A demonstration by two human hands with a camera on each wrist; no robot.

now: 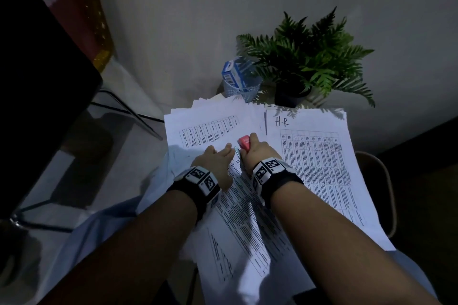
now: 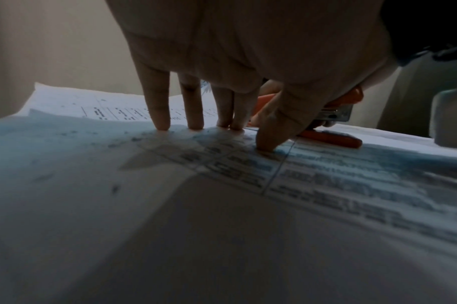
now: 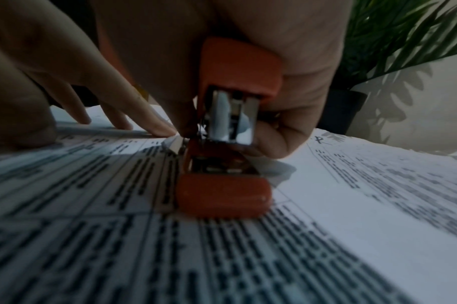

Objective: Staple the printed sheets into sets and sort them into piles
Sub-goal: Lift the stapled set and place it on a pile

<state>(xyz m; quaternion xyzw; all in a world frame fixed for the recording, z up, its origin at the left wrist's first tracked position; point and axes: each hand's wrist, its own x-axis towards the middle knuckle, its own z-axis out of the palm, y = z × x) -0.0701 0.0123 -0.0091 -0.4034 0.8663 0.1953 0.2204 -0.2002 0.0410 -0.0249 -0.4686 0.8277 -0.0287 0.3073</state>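
The orange stapler (image 3: pixel 223 144) is held in the right hand (image 1: pixel 257 151), whose grip is curled round its top arm, so that the corner of the set of printed sheets (image 1: pixel 238 208) can be fed between base and head. That set lies slantwise on the surface in front of the person, its far corner at the stapler. It is pinned flat by the left hand (image 1: pixel 215 156), fingers (image 2: pixel 160 115) straight and spread with only the tips pressing, presumably so the pages are kept aligned while the staple is driven. Whether the corner is fully seated cannot be told, the wrist view being blurred. A pile marked "H.R" (image 1: pixel 319 156) lies just to the right, and a further pile (image 1: pixel 210 124) beyond the hands, evidently for sorting.
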